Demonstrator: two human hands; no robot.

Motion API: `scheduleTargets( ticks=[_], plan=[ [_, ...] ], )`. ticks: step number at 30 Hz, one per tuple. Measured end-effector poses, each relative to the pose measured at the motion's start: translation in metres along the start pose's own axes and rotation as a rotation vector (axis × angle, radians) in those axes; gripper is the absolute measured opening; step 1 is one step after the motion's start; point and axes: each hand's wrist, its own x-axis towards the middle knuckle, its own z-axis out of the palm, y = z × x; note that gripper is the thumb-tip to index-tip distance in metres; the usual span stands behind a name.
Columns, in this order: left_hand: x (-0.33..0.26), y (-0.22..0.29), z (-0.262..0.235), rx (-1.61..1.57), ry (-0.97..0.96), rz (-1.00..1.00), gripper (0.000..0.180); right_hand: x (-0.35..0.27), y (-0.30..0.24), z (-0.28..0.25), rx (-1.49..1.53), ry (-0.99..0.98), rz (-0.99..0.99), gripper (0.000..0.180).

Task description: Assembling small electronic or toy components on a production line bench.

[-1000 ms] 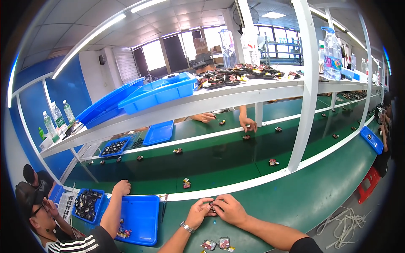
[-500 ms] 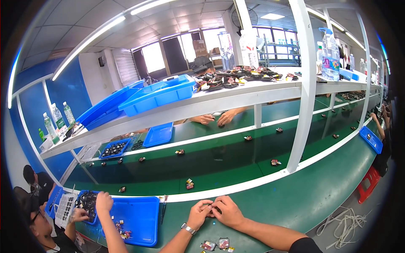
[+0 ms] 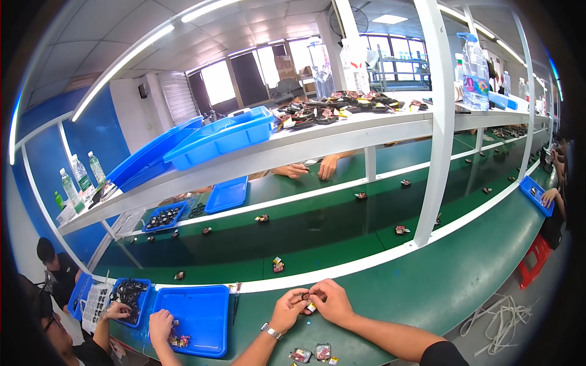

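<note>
Left hand [image 3: 288, 309] and right hand [image 3: 330, 300] pinch one small part [image 3: 307, 297] (two more [image 3: 311, 352] nearby).

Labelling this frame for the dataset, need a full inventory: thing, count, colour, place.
small part: one, dark, pinched between both hands
small parts: about three, reddish, on the bench by the wrists
belt: one, dark green, beyond the white strip, small parts scattered along it
tray: one, blue, bench at left, co-worker's hand on its edge
bins: two, blue, upper shelf
bottles: several, clear, shelf far left
cords: a bundle, white, floor at right
left hand: on the part, watch at wrist
right hand: on the part
</note>
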Motion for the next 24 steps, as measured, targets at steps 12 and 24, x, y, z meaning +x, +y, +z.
scheduleTargets(
  ticks=[12, 24],
  plan=[
    [0.001, 0.001, -0.005, -0.069, -0.029, -0.041, 0.033, -0.003, -0.009, -0.004, -0.552, 0.041, -0.467, 0.009],
    [0.002, 0.001, -0.009, -0.140, 0.020, -0.071, 0.036, -0.005, -0.013, 0.004, -0.452, -0.054, -0.402, 0.031]
  ],
)
